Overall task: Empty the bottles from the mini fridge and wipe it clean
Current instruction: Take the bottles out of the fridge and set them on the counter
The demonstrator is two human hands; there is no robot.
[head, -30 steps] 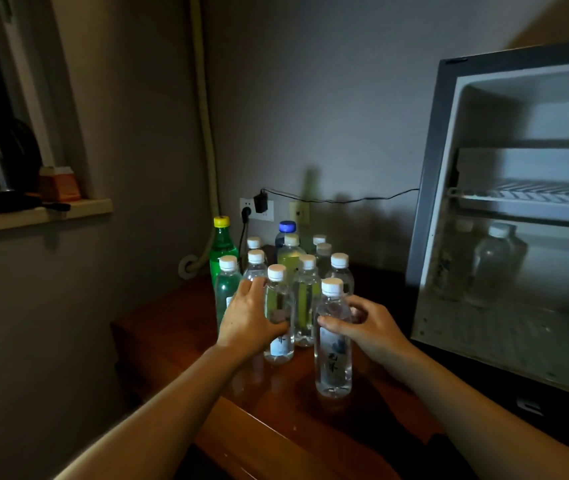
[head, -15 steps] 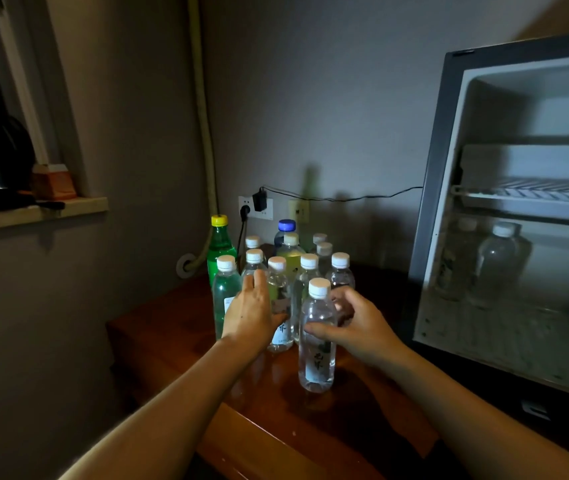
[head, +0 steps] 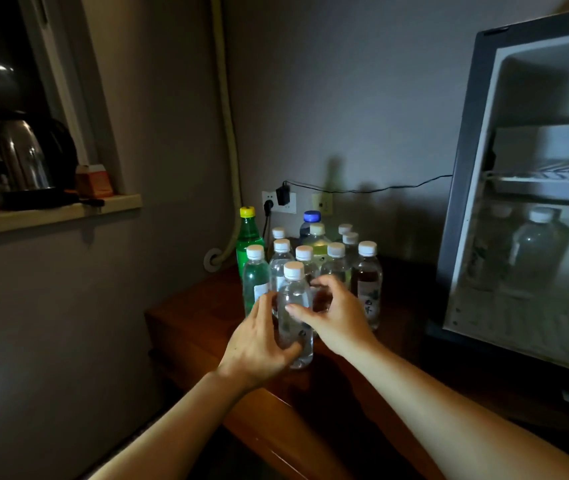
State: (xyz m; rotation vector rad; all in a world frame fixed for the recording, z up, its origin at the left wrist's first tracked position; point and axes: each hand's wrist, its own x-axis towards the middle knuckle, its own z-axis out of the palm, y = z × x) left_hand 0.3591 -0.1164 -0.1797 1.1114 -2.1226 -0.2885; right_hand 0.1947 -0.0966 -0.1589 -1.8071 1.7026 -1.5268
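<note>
Clear front bottle (head: 295, 313) shifted leftward, left hand (head: 259, 344) now gripping it

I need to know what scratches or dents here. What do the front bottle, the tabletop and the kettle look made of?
Front bottle: thin clear plastic, see-through, with a white screw cap.
Tabletop: reddish-brown wood or veneer, glossy, judging by the sheen; which one is unclear.
Kettle: polished metal, probably steel, with mirror-like highlights.
</note>
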